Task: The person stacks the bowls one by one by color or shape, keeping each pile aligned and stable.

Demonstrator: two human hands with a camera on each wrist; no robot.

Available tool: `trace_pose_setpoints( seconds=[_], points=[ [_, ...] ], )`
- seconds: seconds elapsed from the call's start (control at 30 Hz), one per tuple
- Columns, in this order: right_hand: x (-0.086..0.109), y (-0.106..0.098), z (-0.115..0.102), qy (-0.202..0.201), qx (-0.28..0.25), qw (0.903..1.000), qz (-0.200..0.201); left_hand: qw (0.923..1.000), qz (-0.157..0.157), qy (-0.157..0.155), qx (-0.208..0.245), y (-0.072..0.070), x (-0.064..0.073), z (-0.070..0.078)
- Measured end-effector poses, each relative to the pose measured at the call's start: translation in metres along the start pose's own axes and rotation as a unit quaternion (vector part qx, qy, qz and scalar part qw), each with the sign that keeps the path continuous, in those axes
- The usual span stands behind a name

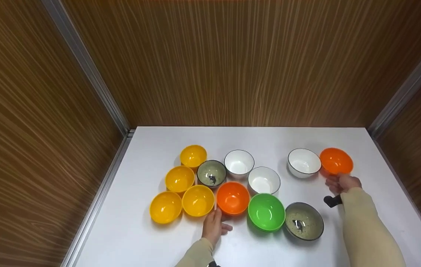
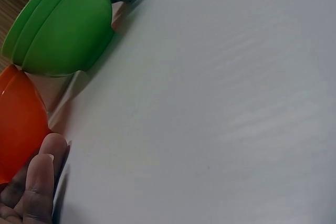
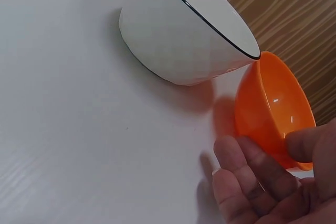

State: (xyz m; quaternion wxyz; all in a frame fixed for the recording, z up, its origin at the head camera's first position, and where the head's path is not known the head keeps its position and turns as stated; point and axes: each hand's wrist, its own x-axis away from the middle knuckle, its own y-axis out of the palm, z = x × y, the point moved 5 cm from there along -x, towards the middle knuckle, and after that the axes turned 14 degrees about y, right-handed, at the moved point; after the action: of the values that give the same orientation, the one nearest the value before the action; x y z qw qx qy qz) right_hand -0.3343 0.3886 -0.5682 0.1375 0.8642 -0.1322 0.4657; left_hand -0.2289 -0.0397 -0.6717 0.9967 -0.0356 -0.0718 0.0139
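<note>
At the far right, my right hand (image 1: 344,183) holds an orange bowl (image 1: 336,161) at its near edge. The right wrist view has its thumb (image 3: 303,144) over the rim and the fingers (image 3: 247,174) along the outside. A white bowl with a dark rim (image 3: 184,30) stands just left of it. My left hand (image 1: 214,227) rests by the near side of another orange bowl (image 1: 233,198), beside a yellow bowl (image 1: 198,200). In the left wrist view its fairly straight fingers (image 2: 40,174) lie against or very near that orange bowl's wall; contact is unclear.
Right of the middle orange bowl stand a green bowl (image 1: 266,212), seemingly stacked, and a grey speckled bowl (image 1: 304,221). Several yellow bowls (image 1: 165,207), another grey bowl (image 1: 211,173) and two white bowls (image 1: 239,162) cluster leftward. Wood-grain panels (image 1: 214,66) enclose the white table (image 1: 140,148).
</note>
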Motion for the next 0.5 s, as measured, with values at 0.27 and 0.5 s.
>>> trace_pose_setpoints(
  seconds=[0.27,0.5],
  points=[
    [0.006,-0.006,-0.002,-0.023,-0.003,0.9997,0.001,1.0000,-0.007,-0.006,-0.002,0.002,0.002,0.002],
    [-0.008,-0.020,-0.010,-0.081,-0.022,0.9961,0.028,1.0000,-0.003,-0.005,-0.005,0.001,0.003,0.003]
  ],
)
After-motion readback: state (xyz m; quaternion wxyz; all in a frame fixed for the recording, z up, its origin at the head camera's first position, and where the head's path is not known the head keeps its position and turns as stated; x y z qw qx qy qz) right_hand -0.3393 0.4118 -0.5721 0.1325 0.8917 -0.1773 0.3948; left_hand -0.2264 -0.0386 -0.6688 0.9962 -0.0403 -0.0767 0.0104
